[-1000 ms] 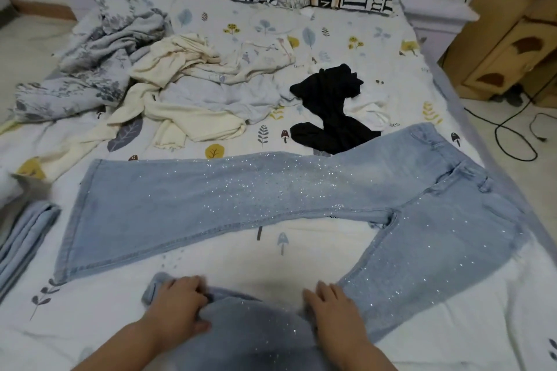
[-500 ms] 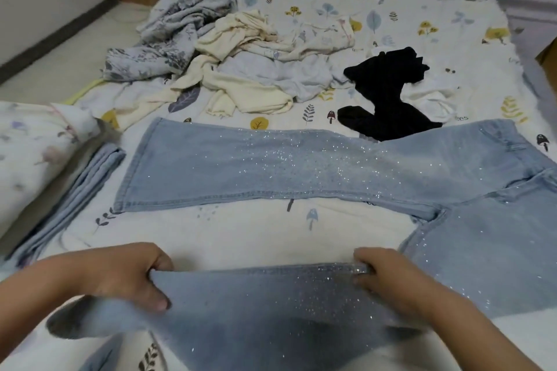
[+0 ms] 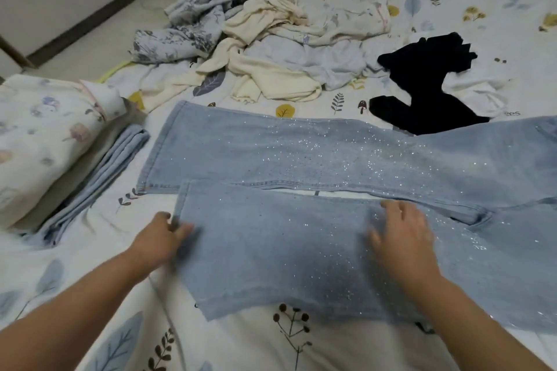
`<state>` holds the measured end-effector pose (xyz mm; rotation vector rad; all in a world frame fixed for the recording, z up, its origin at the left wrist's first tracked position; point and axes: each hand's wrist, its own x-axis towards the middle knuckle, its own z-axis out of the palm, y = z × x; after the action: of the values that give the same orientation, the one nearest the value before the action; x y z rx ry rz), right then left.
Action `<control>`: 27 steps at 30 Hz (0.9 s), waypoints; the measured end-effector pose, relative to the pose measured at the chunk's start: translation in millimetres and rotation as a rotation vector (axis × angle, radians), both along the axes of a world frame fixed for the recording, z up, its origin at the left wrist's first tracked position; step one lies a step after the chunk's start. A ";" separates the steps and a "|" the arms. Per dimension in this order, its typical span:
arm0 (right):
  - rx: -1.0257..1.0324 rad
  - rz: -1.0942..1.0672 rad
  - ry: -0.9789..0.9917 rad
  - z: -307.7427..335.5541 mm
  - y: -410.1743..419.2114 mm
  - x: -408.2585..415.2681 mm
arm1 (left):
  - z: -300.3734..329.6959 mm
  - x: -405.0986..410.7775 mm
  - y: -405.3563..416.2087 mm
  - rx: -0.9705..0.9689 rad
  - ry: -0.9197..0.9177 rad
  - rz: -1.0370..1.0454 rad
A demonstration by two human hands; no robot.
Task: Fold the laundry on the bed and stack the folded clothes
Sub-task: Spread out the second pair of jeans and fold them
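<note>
Left hand (image 3: 161,233) pinches the hem of the jeans (image 3: 301,244); right hand (image 3: 402,232) presses flat, fingers spread, on the near leg.

both hands, left hand (image 3: 159,232) and right hand (image 3: 401,229), rest on jeans (image 3: 271,250) on bed (image 3: 301,346).

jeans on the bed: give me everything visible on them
The jeans are light blue denim with silvery glitter speckled mostly along the thighs. They lie flat and unfolded across the bed, legs pointing left with flared, stitched hems, waist running out of frame on the right. The near leg sits slightly askew, its hem just overlapping the far leg. The left hand holds the near hem edge; the right hand presses flat on the near thigh. A black garment borders the far leg.
</note>
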<state>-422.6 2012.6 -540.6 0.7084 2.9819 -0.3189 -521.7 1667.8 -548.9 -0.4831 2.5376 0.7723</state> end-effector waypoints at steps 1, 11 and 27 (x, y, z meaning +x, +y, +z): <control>0.025 0.088 -0.035 -5.7 -9.9 6.7 | -9.8 8.5 5.1 -0.017 -0.043 0.021; -0.055 0.522 -0.304 -28.3 -103.1 54.2 | -1.7 23.6 -2.1 0.375 -0.116 0.238; -0.207 0.557 -0.187 -17.9 -182.3 52.8 | -1.4 3.3 -97.9 -0.513 0.082 -0.339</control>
<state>-369.8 1830.2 -558.5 -0.1136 2.7584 -0.4762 -518.4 1570.0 -550.3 -0.1633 2.7837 0.0129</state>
